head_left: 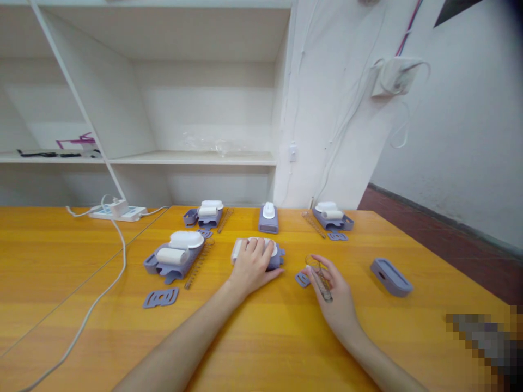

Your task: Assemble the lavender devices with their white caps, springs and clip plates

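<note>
My left hand (252, 265) lies over a purple-grey box (275, 262) with white pieces on it, fingers wrapped over the top and thumb along its near side. The fingers hide much of it. A coil spring (322, 283) is held in my right hand (337, 296), between thumb and fingers, its upper end sticking out past the fingertips. Just left of that hand, a small slotted plate (302, 280) lies flat on the table. Farther right sits a purple-grey end cap (391, 277), apart from both hands.
Similar part sets stand at left (175, 256), back left (210, 214) and back right (329, 213), with springs and slotted plates beside them. One box with a white top (268, 219) stands at the back middle. A power strip (118, 211) trails a white cable (118, 272) across the left.
</note>
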A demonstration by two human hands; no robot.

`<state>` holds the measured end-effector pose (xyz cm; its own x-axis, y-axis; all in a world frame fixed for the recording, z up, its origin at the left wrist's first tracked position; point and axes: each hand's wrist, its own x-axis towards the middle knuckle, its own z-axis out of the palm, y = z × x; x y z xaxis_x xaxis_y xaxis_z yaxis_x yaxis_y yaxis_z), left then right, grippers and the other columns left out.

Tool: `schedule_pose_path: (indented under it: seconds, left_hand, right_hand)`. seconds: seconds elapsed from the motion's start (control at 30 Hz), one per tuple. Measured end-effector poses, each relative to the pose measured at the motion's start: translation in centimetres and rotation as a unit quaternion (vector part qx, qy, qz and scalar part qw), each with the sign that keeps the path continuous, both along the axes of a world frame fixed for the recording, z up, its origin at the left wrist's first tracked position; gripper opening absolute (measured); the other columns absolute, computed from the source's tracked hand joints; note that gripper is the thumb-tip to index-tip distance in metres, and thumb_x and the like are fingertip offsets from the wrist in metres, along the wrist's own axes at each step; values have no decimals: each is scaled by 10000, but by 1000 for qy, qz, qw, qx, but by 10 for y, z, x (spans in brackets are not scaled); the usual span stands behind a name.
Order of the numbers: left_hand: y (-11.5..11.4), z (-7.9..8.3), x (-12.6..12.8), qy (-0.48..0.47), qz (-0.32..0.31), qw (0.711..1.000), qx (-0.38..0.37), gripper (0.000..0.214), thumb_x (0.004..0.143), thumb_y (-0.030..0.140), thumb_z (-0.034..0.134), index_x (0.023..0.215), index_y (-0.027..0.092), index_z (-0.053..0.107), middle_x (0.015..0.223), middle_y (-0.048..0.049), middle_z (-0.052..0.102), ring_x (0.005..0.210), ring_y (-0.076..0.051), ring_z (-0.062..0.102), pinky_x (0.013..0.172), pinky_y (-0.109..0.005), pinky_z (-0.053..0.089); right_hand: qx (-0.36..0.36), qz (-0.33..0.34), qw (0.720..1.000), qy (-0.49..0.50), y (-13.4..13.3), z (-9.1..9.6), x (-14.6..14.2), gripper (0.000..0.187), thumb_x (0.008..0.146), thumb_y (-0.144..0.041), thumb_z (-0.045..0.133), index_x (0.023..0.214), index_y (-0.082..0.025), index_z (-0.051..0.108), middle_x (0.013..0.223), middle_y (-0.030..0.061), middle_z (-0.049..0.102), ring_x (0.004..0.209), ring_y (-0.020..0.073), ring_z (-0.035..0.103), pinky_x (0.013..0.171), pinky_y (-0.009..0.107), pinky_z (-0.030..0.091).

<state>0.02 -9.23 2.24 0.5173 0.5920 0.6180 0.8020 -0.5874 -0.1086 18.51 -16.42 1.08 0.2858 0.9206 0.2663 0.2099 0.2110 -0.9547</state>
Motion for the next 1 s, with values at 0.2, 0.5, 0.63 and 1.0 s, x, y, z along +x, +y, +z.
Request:
schedule_pose_path:
  seconds: [0.2, 0.5, 0.63, 1.0]
  left_hand:
    - [1, -1, 0, 5, 10, 1000, -5, 627, 748, 625, 463, 1165, 159, 501, 994, -138, 527, 923, -302, 455, 791, -453, 335]
    - [1, 0, 1, 2, 11, 1000, -13, 627, 747, 616, 469, 1181, 164, 491, 1014, -136, 525, 935, -306, 450, 816, -465, 329]
    - [1, -1, 2, 4, 11, 1000, -15, 618, 755, 603, 468, 1187, 161, 486, 1026, -140, 524, 946, -309, 446, 819, -463, 326]
    - [1, -2, 3, 15, 23, 999, -18, 600, 759, 585, 479, 1189, 166, 488, 1047, -134, 525, 965, -301, 455, 845, -455, 329]
  right_hand:
    - [-14, 6, 1000, -4, 3, -9, 3, 511, 756, -485, 584, 1139, -161, 486, 924, 112, 676, 860, 254, 647, 805, 396, 488]
    - [-24, 26, 999, 1, 1, -7, 2, 505, 757, -483, 583, 1133, -161, 482, 928, 107, 679, 864, 240, 647, 806, 361, 491]
    - [-15, 38, 999, -8, 1, -9, 3, 492, 769, -459, 580, 1141, -157, 469, 917, 99, 677, 839, 219, 644, 821, 353, 480]
    - [-13, 38, 999, -18, 6, -17, 5, 453, 769, -444, 590, 1118, -180, 475, 845, 73, 665, 791, 219, 625, 782, 366, 475]
